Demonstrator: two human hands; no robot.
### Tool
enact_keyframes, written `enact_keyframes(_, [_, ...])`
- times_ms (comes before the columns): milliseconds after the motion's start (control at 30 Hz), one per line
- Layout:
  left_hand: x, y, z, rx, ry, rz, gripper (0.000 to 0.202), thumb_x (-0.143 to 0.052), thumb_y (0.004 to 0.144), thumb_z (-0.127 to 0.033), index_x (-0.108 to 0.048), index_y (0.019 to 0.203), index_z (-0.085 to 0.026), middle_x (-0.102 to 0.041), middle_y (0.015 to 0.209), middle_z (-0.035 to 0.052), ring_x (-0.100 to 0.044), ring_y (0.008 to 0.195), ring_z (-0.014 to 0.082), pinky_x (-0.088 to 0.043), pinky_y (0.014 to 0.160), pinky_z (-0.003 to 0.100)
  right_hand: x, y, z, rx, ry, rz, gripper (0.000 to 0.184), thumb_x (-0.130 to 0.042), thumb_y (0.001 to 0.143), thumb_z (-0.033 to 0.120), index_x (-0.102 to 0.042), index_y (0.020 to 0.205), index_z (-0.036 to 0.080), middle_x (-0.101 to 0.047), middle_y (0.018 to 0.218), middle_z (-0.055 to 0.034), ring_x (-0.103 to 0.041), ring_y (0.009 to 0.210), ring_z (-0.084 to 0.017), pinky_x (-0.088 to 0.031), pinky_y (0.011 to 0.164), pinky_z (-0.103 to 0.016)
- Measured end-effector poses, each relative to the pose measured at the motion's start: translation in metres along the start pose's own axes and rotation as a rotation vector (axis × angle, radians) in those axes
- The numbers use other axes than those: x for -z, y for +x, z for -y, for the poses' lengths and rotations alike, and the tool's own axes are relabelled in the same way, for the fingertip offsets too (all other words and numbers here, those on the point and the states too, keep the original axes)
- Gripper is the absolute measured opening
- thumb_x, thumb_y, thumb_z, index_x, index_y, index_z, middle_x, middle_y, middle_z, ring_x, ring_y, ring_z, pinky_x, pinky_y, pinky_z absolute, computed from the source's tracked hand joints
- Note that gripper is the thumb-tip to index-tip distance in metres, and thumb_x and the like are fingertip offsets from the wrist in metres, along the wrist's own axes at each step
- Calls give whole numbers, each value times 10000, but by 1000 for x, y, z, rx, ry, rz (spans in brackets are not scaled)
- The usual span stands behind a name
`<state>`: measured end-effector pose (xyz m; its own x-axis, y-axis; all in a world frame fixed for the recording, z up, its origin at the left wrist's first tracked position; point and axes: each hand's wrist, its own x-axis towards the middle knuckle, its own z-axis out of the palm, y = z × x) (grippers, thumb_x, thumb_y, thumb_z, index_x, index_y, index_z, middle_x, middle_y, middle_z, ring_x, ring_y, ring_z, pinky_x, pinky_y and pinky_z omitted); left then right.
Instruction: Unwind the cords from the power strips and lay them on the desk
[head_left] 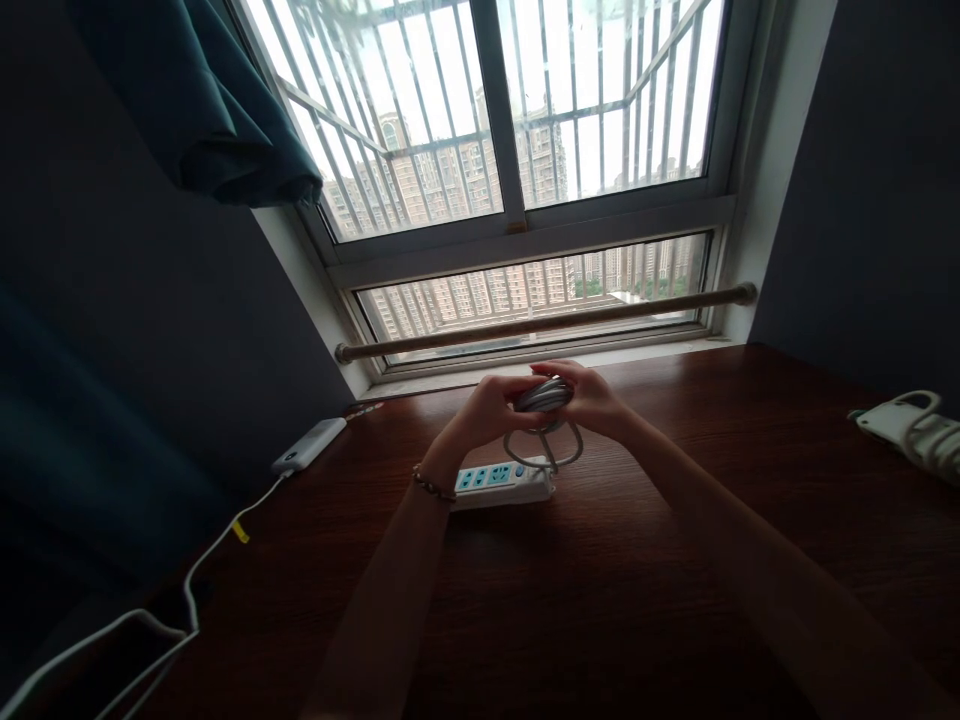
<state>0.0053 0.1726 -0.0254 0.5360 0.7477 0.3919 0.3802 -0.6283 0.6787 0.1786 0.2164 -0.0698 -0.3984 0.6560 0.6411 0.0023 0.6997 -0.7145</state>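
Observation:
Both my hands meet above the dark wooden desk (615, 580), near the window. My left hand (487, 408) and my right hand (592, 398) are closed round a coiled bundle of grey cord (543, 396). A loose loop of the cord (541, 452) hangs down from the bundle. Just under the hands lies a white power strip (501, 484) with blue sockets, to which the cord seems to belong. A bracelet sits on my left wrist (432, 486).
A second white power strip (309, 444) lies at the desk's left edge, its white cable (187, 580) trailing off toward the lower left. A white device with cable (909, 424) rests at the right edge. Behind stand a wooden rod (547, 322), barred window and dark curtain (195, 110).

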Motion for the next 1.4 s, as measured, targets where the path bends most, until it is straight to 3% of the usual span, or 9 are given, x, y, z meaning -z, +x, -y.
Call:
enact_keyframes(100, [3,-2,1,39,-63,-5,416,-676,666,-201,-615,1070,-123,-633,852,44,-567,749,154,-440,646,222,9,0,5,-239,510,234,725,-741,594,232,-454,1245,95,-565,1063,-123,-557,949,-224,-447,861,-354])
enact_keyframes(200, [2,-3,-1,46,-39,11,424,-687,657,-201,-619,1066,-114,-645,867,59,-581,791,176,-448,687,241,17,0,7,-367,751,249,519,-630,721,329,-520,1160,75,-577,1034,-136,-570,915,-214,-451,845,-349])
enact_keyframes(300, [-3,-3,-7,-2,53,49,461,-695,655,-218,-606,1095,-115,-644,915,65,-577,841,189,-442,739,256,21,0,4,-440,756,156,436,-628,752,354,-558,1108,112,-591,991,-108,-581,836,-182,-476,750,-290])
enact_keyframes(500, [-14,1,-11,-149,128,178,341,-666,694,-238,-642,1010,-112,-633,871,42,-555,770,151,-430,699,231,25,-1,1,-418,603,247,387,-730,678,284,-618,968,53,-598,934,-119,-575,846,-168,-460,748,-232])
enact_keyframes(667, [-24,2,0,-36,32,221,428,-666,698,-251,-599,1098,-114,-645,914,62,-577,830,178,-452,759,265,29,4,4,-363,685,-109,388,-724,693,284,-577,1010,116,-572,896,-65,-592,843,-194,-509,742,-312])
enact_keyframes(800, [-30,3,-1,49,-5,244,454,-671,690,-254,-593,1112,-106,-653,938,76,-592,838,192,-463,760,277,44,10,3,-339,775,-463,199,-636,756,159,-552,927,101,-542,758,-28,-568,661,-114,-534,655,-278])
enact_keyframes(1067, [-41,2,5,96,9,364,505,-732,635,-290,-608,1093,-118,-655,923,84,-604,793,189,-486,713,287,131,4,-16,-236,821,-1067,32,-500,834,86,-500,810,107,-511,726,-33,-558,638,-110,-546,635,-266])
enact_keyframes(1233, [-70,5,18,-92,150,428,454,-754,610,-265,-640,1039,-168,-625,882,43,-574,733,145,-451,669,248,165,-7,-21,-280,873,-1235,86,-469,840,62,-468,771,114,-506,753,-24,-542,629,-85,-550,666,-269])
enact_keyframes(1400, [-97,6,32,-129,314,259,292,-722,645,-257,-656,915,-166,-601,876,47,-545,737,143,-419,664,252,168,-8,-10,-266,873,-1224,53,-497,800,40,-507,813,91,-530,786,-32,-556,677,-105,-552,658,-300])
